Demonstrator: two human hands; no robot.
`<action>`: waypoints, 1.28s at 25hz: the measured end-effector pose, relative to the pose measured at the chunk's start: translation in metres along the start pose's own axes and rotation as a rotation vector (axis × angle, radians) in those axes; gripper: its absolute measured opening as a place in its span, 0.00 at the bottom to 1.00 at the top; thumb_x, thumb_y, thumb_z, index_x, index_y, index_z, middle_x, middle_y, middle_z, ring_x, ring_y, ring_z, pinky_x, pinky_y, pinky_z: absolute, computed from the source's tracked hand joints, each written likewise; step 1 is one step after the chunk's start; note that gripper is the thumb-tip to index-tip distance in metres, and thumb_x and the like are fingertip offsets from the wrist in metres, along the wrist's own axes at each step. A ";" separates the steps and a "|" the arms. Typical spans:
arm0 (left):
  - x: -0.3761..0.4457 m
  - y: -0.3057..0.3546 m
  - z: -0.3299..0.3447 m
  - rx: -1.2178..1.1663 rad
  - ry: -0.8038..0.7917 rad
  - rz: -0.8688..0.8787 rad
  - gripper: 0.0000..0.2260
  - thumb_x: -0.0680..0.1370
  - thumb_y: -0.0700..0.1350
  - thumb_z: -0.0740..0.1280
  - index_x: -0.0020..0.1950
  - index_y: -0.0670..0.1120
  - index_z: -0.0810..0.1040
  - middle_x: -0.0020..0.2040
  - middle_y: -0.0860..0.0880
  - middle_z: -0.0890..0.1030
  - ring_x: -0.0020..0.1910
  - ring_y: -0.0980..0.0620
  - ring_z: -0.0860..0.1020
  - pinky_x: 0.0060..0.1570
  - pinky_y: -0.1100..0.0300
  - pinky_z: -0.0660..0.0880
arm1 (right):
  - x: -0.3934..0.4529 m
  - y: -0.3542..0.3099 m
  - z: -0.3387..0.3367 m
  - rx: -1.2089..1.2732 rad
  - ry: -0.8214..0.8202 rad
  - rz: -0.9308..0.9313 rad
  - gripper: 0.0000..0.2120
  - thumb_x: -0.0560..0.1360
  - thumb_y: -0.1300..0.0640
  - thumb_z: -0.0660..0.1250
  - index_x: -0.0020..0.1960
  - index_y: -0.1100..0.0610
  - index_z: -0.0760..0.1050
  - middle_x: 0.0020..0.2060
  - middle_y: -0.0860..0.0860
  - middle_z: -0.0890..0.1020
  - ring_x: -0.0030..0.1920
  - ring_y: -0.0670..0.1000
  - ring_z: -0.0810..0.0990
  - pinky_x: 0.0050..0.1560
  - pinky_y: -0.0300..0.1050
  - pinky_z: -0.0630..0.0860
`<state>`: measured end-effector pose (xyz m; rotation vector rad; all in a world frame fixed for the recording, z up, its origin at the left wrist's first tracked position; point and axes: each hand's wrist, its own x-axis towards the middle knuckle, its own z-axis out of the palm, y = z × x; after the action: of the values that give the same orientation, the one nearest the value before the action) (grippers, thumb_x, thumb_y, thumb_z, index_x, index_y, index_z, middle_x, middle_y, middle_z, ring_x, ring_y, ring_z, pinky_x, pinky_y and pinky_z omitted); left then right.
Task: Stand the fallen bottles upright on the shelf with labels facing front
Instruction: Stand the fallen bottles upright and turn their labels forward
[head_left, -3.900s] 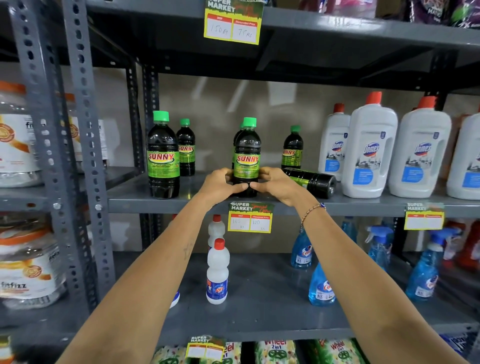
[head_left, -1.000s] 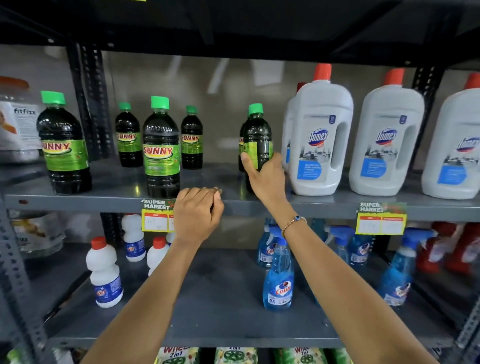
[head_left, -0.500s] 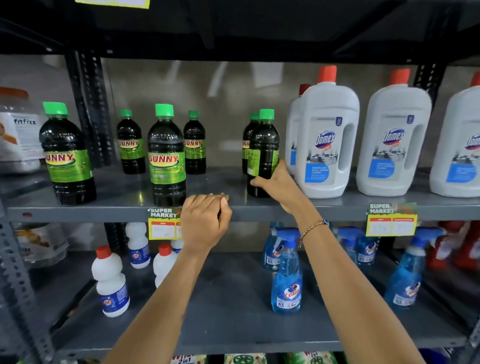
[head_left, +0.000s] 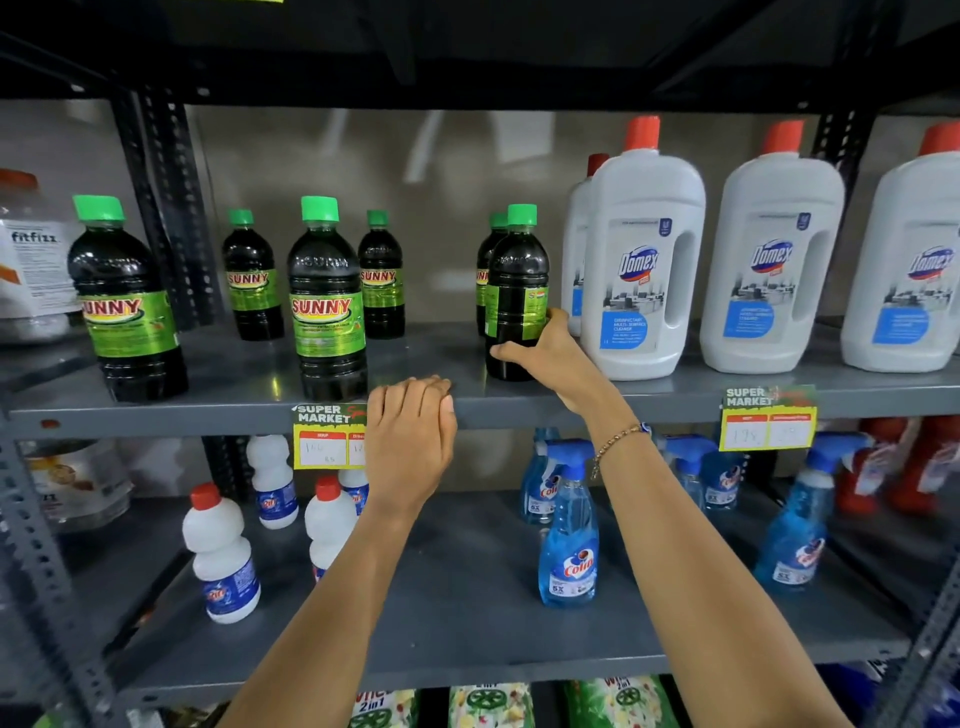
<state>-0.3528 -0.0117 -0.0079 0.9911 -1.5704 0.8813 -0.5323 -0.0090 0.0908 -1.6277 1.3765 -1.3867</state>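
Note:
Several dark Sunny bottles with green caps stand upright on the grey middle shelf (head_left: 426, 400). My right hand (head_left: 540, 353) grips the base of one dark bottle (head_left: 517, 280) next to the white Domex jugs; its green label is turned to the right, away from the front. Another dark bottle (head_left: 485, 260) stands right behind it. Two front bottles (head_left: 324, 306) (head_left: 122, 306) show their Sunny labels forward, as do two at the back (head_left: 252, 283) (head_left: 382, 283). My left hand (head_left: 410, 441) rests with fingers together on the shelf's front edge, holding nothing.
White Domex jugs (head_left: 641, 265) with red caps fill the shelf's right side, close to the held bottle. Price tags (head_left: 768, 418) hang from the shelf edge. Below stand blue spray bottles (head_left: 569, 530) and small white bottles (head_left: 223, 561). A metal upright (head_left: 171, 218) is at left.
Since 3.9 s ago the lying bottle by the jugs has been stood upright. Over the last second my right hand slid down to its base, and the label still faces right.

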 end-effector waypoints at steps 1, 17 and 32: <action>-0.001 0.000 -0.001 -0.003 -0.013 -0.004 0.13 0.81 0.45 0.56 0.54 0.43 0.80 0.51 0.48 0.82 0.49 0.46 0.78 0.53 0.51 0.69 | -0.001 0.000 0.000 0.009 0.001 0.005 0.37 0.71 0.62 0.72 0.71 0.62 0.53 0.55 0.51 0.74 0.55 0.49 0.74 0.50 0.38 0.70; -0.003 -0.001 -0.008 -0.028 -0.141 -0.020 0.13 0.81 0.45 0.56 0.57 0.42 0.76 0.54 0.45 0.79 0.52 0.44 0.73 0.61 0.49 0.65 | -0.005 -0.004 0.001 0.004 0.011 0.029 0.36 0.68 0.63 0.75 0.69 0.61 0.59 0.57 0.53 0.76 0.58 0.51 0.76 0.57 0.42 0.70; -0.002 -0.003 -0.010 -0.018 -0.149 0.000 0.15 0.81 0.47 0.54 0.57 0.42 0.76 0.53 0.45 0.79 0.51 0.43 0.75 0.55 0.50 0.67 | -0.011 -0.004 0.004 -0.080 0.097 -0.041 0.40 0.68 0.58 0.77 0.71 0.60 0.57 0.57 0.49 0.71 0.56 0.47 0.72 0.56 0.40 0.68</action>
<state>-0.3465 -0.0035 -0.0079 1.0642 -1.7009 0.8076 -0.5264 0.0016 0.0900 -1.6684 1.4786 -1.4683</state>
